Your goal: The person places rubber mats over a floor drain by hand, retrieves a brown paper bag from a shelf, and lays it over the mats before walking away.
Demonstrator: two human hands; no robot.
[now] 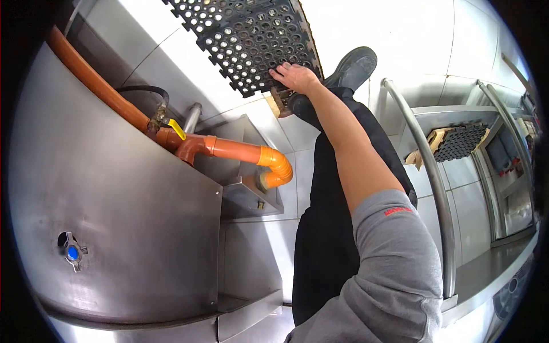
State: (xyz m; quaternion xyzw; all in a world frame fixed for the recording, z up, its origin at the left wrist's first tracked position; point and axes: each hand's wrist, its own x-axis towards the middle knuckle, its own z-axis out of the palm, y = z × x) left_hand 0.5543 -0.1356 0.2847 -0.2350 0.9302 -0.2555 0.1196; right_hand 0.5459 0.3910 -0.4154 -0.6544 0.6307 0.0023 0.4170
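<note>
My right hand (294, 77) reaches down to a black rubber floor mat (257, 43) full of round holes. The fingers lie stretched over the mat's near right corner, touching its top; the thumb is hard to make out. Interlocking teeth run along the mat's left edge. Beside that corner, a worn brown piece (277, 106) shows near my dark shoe. My left hand is out of view.
A steel cabinet (126, 228) with a blue-centred knob (72, 252) stands at left. An orange drain pipe (234, 150) and yellow-handled valve (176, 129) lead to a steel box (257, 197). At right is a tubular steel frame (423, 154) near another mat piece (460, 142).
</note>
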